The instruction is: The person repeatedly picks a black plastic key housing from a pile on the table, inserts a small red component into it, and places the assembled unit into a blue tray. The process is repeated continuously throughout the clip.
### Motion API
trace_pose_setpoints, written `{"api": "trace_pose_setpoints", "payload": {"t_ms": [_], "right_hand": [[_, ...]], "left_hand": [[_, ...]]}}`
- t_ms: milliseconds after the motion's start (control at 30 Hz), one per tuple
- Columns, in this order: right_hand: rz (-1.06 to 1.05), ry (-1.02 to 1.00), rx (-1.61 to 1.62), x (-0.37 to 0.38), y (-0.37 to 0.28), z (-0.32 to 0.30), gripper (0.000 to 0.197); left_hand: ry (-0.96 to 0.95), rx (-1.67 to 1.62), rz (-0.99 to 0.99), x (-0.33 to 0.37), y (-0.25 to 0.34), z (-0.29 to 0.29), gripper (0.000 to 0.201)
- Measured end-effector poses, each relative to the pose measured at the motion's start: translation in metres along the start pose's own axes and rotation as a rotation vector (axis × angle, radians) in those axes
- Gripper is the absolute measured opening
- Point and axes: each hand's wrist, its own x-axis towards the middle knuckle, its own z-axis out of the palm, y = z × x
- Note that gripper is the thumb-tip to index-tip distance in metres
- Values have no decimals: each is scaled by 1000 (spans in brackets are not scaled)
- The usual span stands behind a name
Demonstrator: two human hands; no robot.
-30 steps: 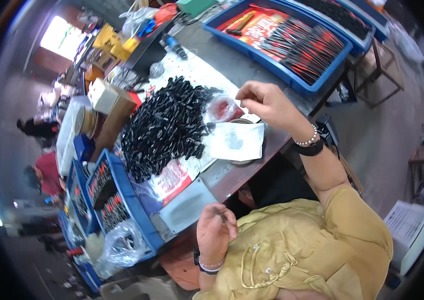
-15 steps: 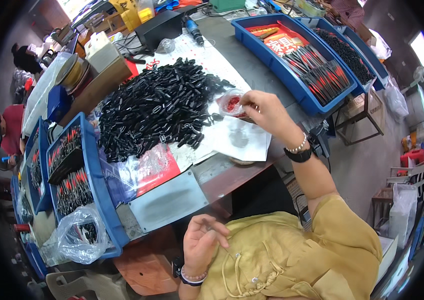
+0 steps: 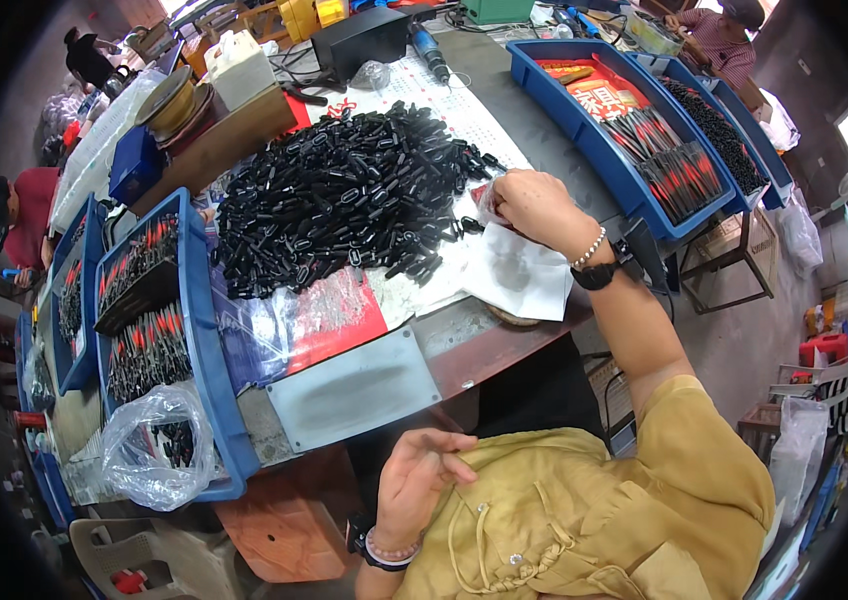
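I'm watching from afar as the right hand (image 3: pixel 536 205) is resting at the clear bag (image 3: pixel 485 202) beside the heap of black pieces (image 3: pixel 334 200), its fingers bunching together, though I'm not able to tell what they're pinching. The left hand (image 3: pixel 422 475) is hanging near the lap, loosely curling with two fingertips apart, and I can't tell whether anything small is sitting inside. I'm judging this as partway along: the right blue tray (image 3: pixel 587 138) and left blue tray (image 3: pixel 209 360) are holding black-and-red pieces, while plenty is lying loose.
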Motion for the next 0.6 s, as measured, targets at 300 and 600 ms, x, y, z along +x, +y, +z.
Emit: {"api": "trace_pose_setpoints", "payload": {"t_ms": [300, 600], "right_hand": [[-67, 60, 5, 2, 4, 3, 18], [-139, -36, 83, 4, 9, -7, 9]], "left_hand": [[147, 160, -63, -4, 2, 7, 26], [164, 122, -88, -1, -3, 7, 28]]}}
